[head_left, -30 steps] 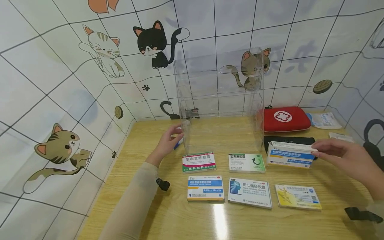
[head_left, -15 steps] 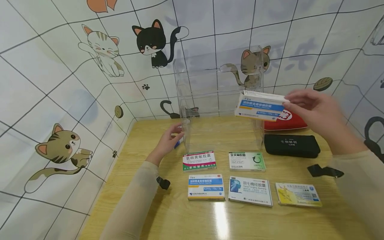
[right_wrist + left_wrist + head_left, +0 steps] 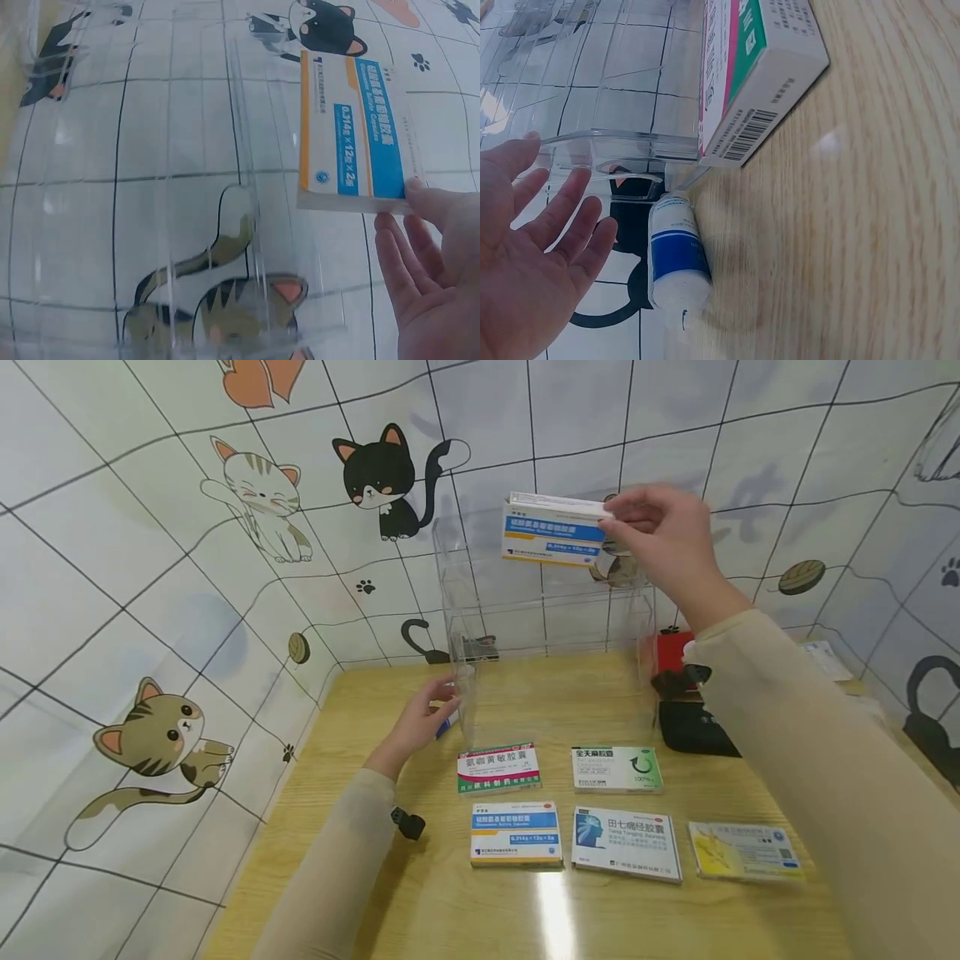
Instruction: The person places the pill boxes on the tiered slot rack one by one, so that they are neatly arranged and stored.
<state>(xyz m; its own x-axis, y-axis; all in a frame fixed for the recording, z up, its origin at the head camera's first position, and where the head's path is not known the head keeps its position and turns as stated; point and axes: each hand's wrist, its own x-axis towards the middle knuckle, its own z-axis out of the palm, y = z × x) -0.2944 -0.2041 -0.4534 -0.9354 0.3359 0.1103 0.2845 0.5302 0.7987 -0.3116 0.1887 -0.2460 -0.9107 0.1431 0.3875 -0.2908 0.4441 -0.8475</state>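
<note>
High in the head view, my right hand (image 3: 667,531) pinches one end of a white, blue and orange medicine box (image 3: 551,531) between thumb and fingers. The box (image 3: 352,127) is held in front of the upper part of a clear plastic display rack (image 3: 455,602), its printed face toward me. My left hand (image 3: 416,722) is at the rack's lower left side, fingers spread and relaxed with the fingertips right at the clear edge (image 3: 615,139). Below those fingers in the left wrist view lies a white bottle with a blue band (image 3: 679,251).
Two rows of medicine boxes lie before the rack: pink-green (image 3: 498,768), green-white (image 3: 617,769), blue-white (image 3: 516,833), white (image 3: 626,843) and yellow (image 3: 745,851). A black pouch (image 3: 693,728) and a red case (image 3: 672,652), partly behind my right arm, sit right of the rack.
My right hand has lifted the medicine box from the table's right side, up and leftward to the rack's upper part. The left hand has stayed at the rack's side.
</note>
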